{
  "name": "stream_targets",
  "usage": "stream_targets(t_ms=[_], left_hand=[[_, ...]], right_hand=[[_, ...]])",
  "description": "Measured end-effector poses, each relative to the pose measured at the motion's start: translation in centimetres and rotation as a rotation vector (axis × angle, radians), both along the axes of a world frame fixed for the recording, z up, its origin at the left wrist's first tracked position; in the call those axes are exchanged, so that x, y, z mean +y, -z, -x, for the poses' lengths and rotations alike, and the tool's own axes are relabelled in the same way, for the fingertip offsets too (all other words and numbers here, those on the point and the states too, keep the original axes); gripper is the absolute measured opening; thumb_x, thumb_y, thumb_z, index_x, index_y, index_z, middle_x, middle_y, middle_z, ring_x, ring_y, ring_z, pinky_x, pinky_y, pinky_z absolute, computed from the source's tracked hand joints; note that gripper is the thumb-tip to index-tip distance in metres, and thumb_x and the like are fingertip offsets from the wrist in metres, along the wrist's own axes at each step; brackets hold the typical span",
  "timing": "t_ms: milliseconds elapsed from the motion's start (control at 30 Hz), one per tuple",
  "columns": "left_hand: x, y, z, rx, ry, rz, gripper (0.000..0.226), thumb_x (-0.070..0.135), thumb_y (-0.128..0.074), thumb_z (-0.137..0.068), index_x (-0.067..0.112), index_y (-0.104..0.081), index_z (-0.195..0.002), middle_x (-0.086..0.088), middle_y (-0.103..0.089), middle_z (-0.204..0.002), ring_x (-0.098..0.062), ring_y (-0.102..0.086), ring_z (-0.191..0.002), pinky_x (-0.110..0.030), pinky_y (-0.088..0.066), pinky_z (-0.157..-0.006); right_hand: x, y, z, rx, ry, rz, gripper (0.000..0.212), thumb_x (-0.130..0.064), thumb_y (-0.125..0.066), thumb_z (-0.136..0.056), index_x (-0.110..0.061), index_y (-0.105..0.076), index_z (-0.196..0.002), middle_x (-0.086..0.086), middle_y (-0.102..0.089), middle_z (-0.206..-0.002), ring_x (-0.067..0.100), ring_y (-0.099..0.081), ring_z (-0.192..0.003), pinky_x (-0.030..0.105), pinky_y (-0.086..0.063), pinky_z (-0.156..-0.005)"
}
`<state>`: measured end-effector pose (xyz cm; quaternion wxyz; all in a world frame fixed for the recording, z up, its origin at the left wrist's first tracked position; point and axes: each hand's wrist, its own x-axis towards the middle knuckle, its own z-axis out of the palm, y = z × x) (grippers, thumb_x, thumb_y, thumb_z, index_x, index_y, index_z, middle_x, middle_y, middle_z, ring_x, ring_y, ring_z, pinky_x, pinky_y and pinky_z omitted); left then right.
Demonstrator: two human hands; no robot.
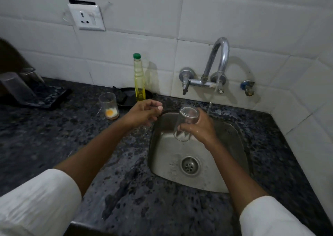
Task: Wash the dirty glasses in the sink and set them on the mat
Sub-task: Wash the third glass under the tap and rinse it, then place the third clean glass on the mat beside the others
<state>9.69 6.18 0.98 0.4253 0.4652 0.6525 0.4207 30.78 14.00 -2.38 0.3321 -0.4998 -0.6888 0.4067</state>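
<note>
right hand (198,127) grips clear glass (185,123) over steel sink (232,133) | left hand (144,113) loosely curled, empty | dark speckled counter (54,136) | white tiled wall (144,19)

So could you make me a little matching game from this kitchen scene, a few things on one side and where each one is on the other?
Things:
1. Clear empty drinking glass
2. Clear glass with orange residue
3. Tall yellow bottle with green cap
4. Upturned clear glass

Places:
A. On the dark mat at far left
B. Held in the right hand over the steel sink
C. Upright against the tiled wall
D. On the counter left of the sink, beyond the left hand

Pairs: 1-B, 2-D, 3-C, 4-A
</note>
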Motion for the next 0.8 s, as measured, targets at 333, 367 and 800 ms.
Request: stream_targets(t_ms=[333,367,800], left_hand=[[-6.4,-1.6,14.0,-0.069,-0.224,-0.047,0.017,0.026,-0.067,-0.092,0.024,-0.067,-0.109,-0.007,-0.073,-0.112,-0.014,-0.066,-0.085,-0.028,-0.053,-0.066],[-7.8,-1.6,16.7,-0.059,-0.271,-0.052,0.016,0.025,-0.067,-0.092,0.023,-0.067,-0.108,-0.007,-0.074,-0.110,-0.015,-0.066,-0.084,-0.025,-0.053,-0.062],[-17.1,2.8,43.1,-0.081,-0.643,-0.004,0.015,0.026,-0.063,-0.095,0.024,-0.063,-0.109,-0.002,-0.072,-0.110,-0.012,-0.062,-0.082,-0.028,-0.048,-0.070]], right_hand=[[-1.3,-3.8,14.8,-0.064,-0.297,-0.099,0.059,-0.022,-0.094,-0.041,-0.023,-0.067,-0.094,-0.002,-0.072,-0.095,0.017,-0.066,-0.089,0.038,-0.056,-0.079],[-1.7,-3.8,18.2,-0.073,-0.343,-0.109,0.061,-0.022,-0.095,-0.041,-0.022,-0.068,-0.095,-0.002,-0.072,-0.096,0.017,-0.067,-0.090,0.038,-0.056,-0.079],[-4.9,-1.4,52.8,-0.185,-0.529,-0.184,0.064,-0.034,-0.096,-0.040,-0.017,-0.064,-0.092,-0.004,-0.066,-0.088,0.015,-0.059,-0.080,0.027,-0.047,-0.065]])
